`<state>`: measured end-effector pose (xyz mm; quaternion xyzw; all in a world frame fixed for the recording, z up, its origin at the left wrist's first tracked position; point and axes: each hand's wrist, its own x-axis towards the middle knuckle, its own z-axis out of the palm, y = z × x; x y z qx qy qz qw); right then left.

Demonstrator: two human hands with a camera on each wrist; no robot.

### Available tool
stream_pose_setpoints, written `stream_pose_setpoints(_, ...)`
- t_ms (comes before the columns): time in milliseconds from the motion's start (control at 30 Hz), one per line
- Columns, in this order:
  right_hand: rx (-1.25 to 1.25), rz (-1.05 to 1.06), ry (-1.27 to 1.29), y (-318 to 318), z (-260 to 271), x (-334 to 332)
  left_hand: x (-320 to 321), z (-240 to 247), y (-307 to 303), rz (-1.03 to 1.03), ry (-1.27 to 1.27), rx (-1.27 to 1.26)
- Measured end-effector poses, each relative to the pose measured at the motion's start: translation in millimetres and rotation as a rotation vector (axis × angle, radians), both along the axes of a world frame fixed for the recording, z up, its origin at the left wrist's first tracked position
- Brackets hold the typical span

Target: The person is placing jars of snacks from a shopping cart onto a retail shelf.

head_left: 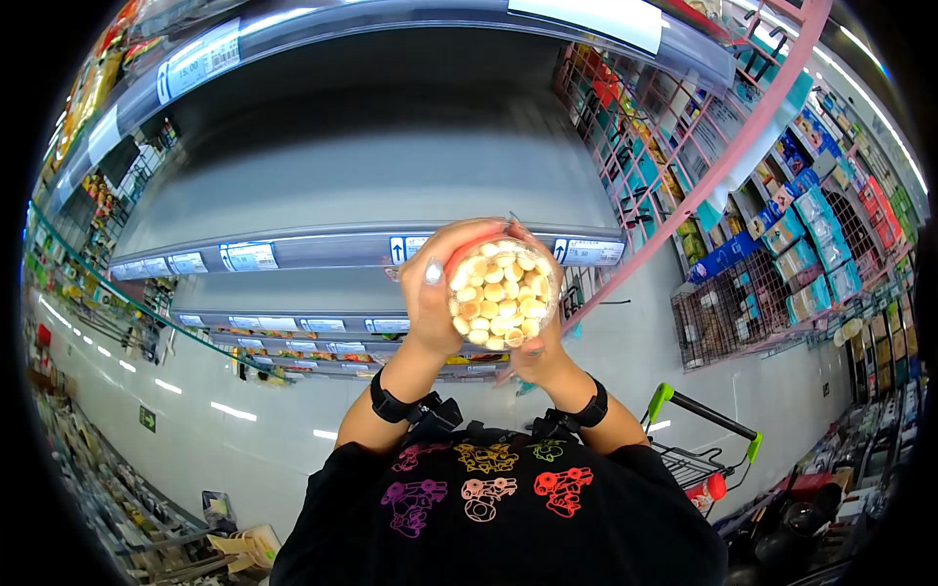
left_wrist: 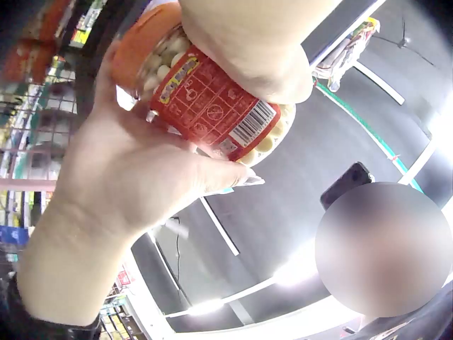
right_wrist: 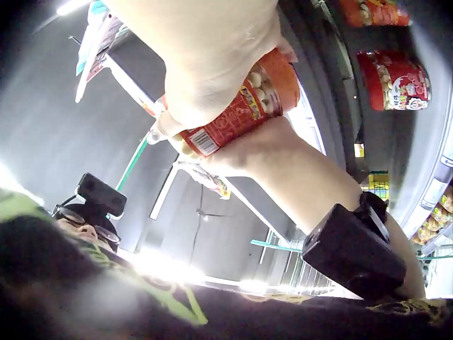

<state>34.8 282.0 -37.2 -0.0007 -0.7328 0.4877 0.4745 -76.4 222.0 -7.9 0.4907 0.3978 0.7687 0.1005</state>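
Note:
A clear round jar [head_left: 500, 295] full of small pale-yellow round pieces is held up in front of the chest, one end facing the head camera. My left hand [head_left: 433, 288] curls round one side and my right hand [head_left: 536, 354] grips the other. The left wrist view shows the jar's orange lid [left_wrist: 147, 46] and red label [left_wrist: 212, 106] with a barcode, between the near left hand [left_wrist: 255, 53] and the right hand [left_wrist: 134, 159]. In the right wrist view the label [right_wrist: 226, 126] shows between the right hand [right_wrist: 212, 64] and left hand [right_wrist: 262, 150].
Grey shelves with price tags [head_left: 249, 256] stand ahead. A pink wire rack [head_left: 674, 230] rises at the right, with packaged goods beyond. A cart [head_left: 708, 420] with a green-ended handle is at lower right. Similar red jars [right_wrist: 396, 81] sit on a shelf.

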Motion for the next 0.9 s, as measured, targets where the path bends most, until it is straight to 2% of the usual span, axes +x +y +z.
stream_pose_setpoints(200,0.001,-0.015,0.084,-2,-11,-8,-4,-5,2,-0.025,0.032,0.076)
stream_pose_setpoints(433,0.002,-0.036,0.049,-5,-13,-10,-8,-10,1,-0.065,-0.03,0.092)
stream_pose_setpoints(600,0.004,0.011,0.04,-1,-6,-8,-4,-15,3,0.002,-0.044,0.071)
stream_pose_setpoints(633,-0.07,0.067,0.025,-2,-4,-4,-1,-17,3,-0.019,-0.072,0.106)
stream_pose_setpoints(700,-0.215,0.178,-0.004,-1,4,4,3,-8,-6,0.135,0.181,0.025)
stream_pose_setpoints(733,-0.384,0.197,-0.008,4,-5,9,2,-6,-10,0.163,0.323,0.062)
stream_pose_setpoints(800,-0.49,0.296,-0.002,1,6,23,0,-2,-14,0.206,0.608,0.144)
stream_pose_setpoints(833,-0.542,0.342,0.005,-2,14,28,5,5,-20,0.1,0.624,0.108)
stream_pose_setpoints(900,-0.478,0.282,0.041,-1,19,34,13,13,-24,-0.012,0.615,0.102)
